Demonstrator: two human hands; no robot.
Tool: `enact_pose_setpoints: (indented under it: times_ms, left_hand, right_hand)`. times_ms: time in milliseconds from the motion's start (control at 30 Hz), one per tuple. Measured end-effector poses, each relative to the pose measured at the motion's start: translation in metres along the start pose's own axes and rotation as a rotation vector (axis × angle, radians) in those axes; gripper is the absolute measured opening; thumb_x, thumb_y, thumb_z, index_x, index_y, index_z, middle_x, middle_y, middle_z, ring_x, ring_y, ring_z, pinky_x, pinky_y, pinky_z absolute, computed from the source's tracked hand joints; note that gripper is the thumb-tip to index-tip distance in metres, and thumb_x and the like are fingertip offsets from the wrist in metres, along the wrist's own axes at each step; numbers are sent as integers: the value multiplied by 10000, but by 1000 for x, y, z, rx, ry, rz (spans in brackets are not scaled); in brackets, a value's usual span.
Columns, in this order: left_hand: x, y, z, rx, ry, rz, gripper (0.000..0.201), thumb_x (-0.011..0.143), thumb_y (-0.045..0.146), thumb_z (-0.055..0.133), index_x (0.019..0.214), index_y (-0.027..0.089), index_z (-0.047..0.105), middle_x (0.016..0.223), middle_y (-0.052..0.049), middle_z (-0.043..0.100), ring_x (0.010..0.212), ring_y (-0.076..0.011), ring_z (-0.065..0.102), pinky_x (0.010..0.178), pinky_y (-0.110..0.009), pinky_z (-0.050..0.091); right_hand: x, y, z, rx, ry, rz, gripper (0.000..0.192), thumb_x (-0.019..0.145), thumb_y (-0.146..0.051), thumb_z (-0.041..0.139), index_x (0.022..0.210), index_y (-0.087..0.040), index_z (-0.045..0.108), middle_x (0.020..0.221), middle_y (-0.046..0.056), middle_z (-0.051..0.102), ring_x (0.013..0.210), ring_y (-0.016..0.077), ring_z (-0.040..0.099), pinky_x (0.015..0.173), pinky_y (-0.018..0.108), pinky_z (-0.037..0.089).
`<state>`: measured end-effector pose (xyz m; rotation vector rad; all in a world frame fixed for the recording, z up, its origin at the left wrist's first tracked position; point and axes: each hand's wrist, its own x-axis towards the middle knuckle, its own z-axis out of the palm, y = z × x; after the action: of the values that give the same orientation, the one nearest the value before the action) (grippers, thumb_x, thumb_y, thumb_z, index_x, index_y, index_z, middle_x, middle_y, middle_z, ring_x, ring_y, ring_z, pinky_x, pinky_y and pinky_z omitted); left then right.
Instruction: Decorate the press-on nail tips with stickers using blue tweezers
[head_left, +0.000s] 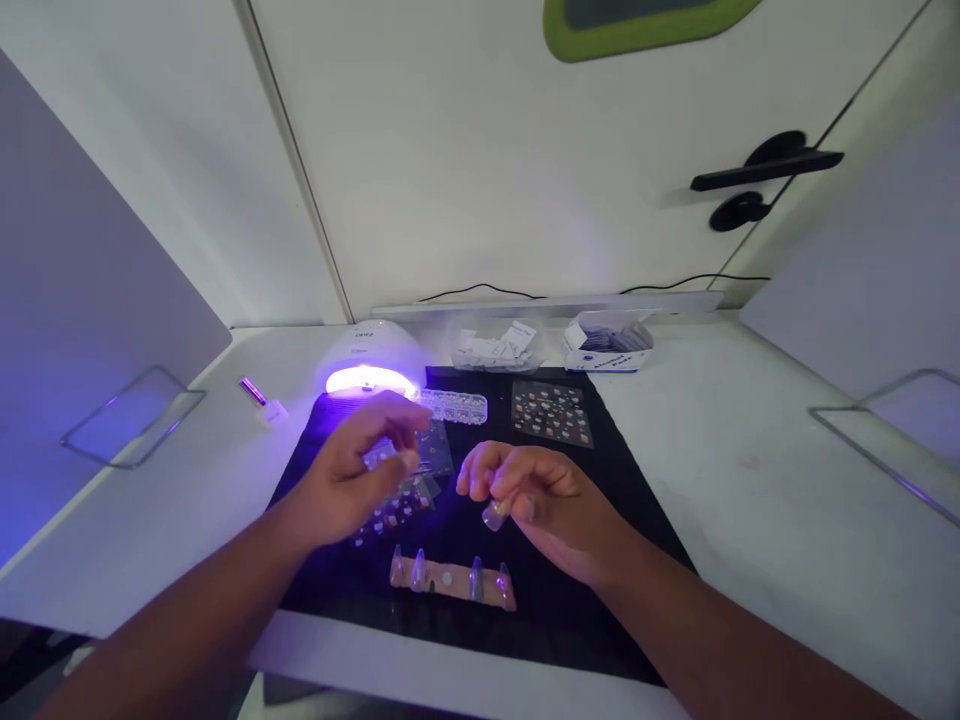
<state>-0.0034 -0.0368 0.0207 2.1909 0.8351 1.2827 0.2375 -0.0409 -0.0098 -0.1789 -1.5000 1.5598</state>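
Note:
My right hand (547, 500) is closed in a pinch on a clear false nail (494, 516), held above the black mat (570, 610). Part of the nail is hidden by the thumb and fingers. My left hand (367, 465) hovers over the sticker sheets, its fingers bent and the index finger apart from the thumb; I see nothing in it. Below both hands lies a pinkish strip (457, 583) with several false nails standing on it. Patterned nail sticker sheets (397, 510) lie partly hidden under my left hand.
Behind my left hand a white nail lamp (367, 345) glows violet. A clear compartment case (459, 407) lies beside it, with another sticker sheet (551, 412) farther right. At the back stand a tray of packets (495, 350) and an alcohol pad box (609, 343). A small brush-like item (262, 400) lies left.

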Motion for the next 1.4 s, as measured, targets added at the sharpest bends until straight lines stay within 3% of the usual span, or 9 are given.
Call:
enact_pose_setpoints:
  times_ms: [133,300,600,733,1033,1267,1400]
  left_hand:
    - [-6,12,17,-149,-81,60,220,964,185,625,1168,260,654,1005,-29,632,906,-150,619,807,-290,547]
    - [-6,15,24,-252,-130,118,258,928,105,661,1148,240,654,1007,-26,635,959,-142,619,863,-282,535]
    - [-6,21,23,-284,-148,75,104,940,94,657,965,195,655,1004,-34,612,938,-137,642,864,-282,537]
    - [-7,21,24,-326,-157,27,72,946,108,659,931,177,645,996,-36,624,943,-131,638,871,-270,520]
    - [-13,24,26,-531,-127,-188,68,922,128,701,893,189,689,984,-24,619,918,-124,599,878,-262,479]
    - [-12,28,30,-842,-11,-415,104,917,246,720,853,192,658,806,9,638,683,-89,596,674,-212,504]
    - [-13,26,29,-949,10,-546,101,885,251,748,851,188,678,761,23,639,571,-51,554,584,-168,460]
  right_hand:
    - [1,0,4,31,-71,83,192,971,-321,662,1058,-151,681,1093,60,709,958,191,695,830,387,610]
    - [-1,5,6,62,-98,151,183,965,-312,671,1042,-145,682,1063,52,712,934,185,697,828,386,608]
    - [4,3,12,167,-1,253,191,885,-312,776,866,-136,702,910,9,711,812,138,674,734,304,578]
    - [8,0,14,197,47,291,188,783,-371,866,814,-204,786,818,-15,695,730,92,654,655,226,515]
    - [9,-2,17,220,108,289,160,723,-409,900,782,-286,816,739,-18,696,659,98,647,630,237,529]
    - [10,-2,13,178,152,238,146,764,-398,874,835,-287,813,745,-19,718,705,142,706,700,311,590]
    - [9,-3,13,159,197,248,109,797,-337,856,866,-265,812,782,-13,738,659,133,722,612,284,604]
